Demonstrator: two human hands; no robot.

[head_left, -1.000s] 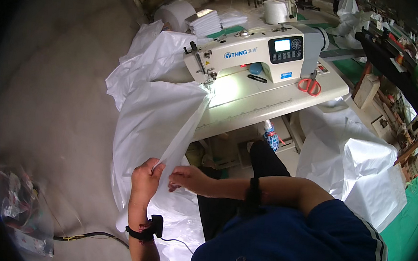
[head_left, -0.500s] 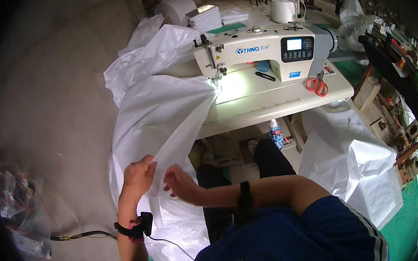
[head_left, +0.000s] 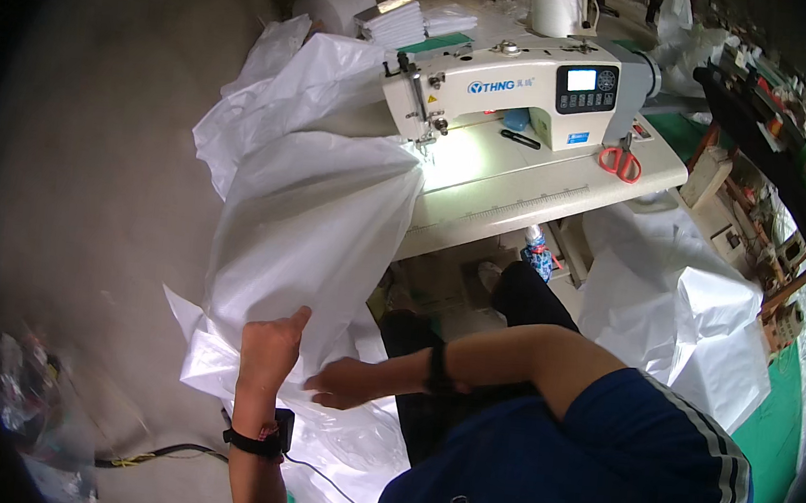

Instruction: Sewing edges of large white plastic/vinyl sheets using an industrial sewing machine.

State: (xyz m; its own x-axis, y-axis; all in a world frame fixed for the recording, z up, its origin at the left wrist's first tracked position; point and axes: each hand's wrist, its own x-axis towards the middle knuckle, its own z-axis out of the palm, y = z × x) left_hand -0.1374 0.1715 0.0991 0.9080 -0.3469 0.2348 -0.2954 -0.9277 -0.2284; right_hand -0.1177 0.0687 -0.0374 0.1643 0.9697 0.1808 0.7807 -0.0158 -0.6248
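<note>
A large white plastic-like sheet (head_left: pixel 315 210) runs from under the needle of a white sewing machine (head_left: pixel 504 88) down toward my lap. Near its lower part, my left hand (head_left: pixel 270 350) is closed on the sheet, thumb side up. Just to the right, my right hand (head_left: pixel 342 383) is curled with its fingertips against the sheet; they look closed on it, partly in shadow. Between the needle and my hands the sheet is stretched fairly smooth. A corner of it sticks out to the left of my left wrist. The machine's lamp lights the needle area.
Orange-handled scissors (head_left: pixel 620 163) and a black cutter (head_left: pixel 520 140) lie on the machine table (head_left: pixel 522 204). More white sheeting (head_left: pixel 675 323) hangs at the right. A thread cone (head_left: pixel 555 14) stands behind the machine. A black cable (head_left: pixel 165 451) crosses the floor at lower left.
My right hand has lowered from beside the sheet's edge onto the sheet, its fingers curling in. The sheet's fold has spread flatter, and a corner has swung out at the left.
</note>
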